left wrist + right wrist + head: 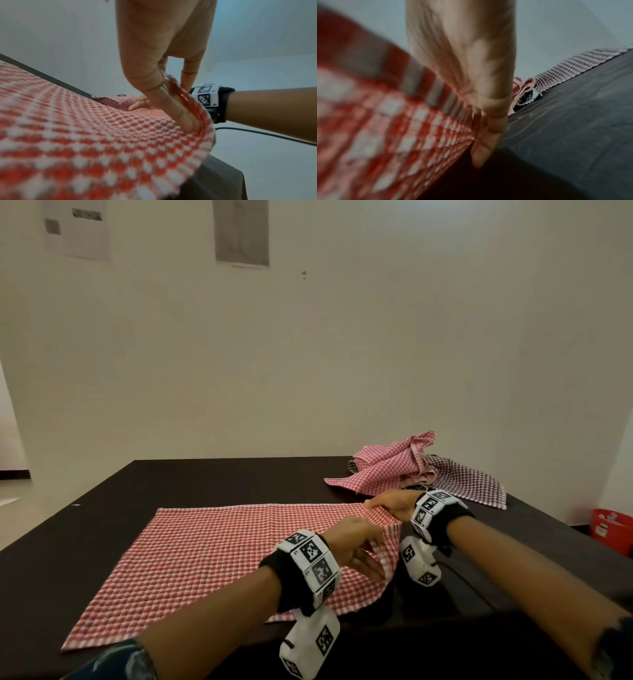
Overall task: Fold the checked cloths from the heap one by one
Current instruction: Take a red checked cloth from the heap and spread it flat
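So we've got one red-and-white checked cloth (219,556) spread mostly flat on the dark bench (212,477), long side running left to right, with its right edge lifted and puckered. The heap (407,470) sits well apart at the far right: crumpled pink-red checks on top, a darker checked cloth (476,481) spread underneath.

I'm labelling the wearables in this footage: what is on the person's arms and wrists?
Each wrist carries a black strap under a band of white blocks printed with black square markers, and a white marker box hangs below. The left arm shows a blue patterned sleeve. A thin black cable trails by the right forearm.
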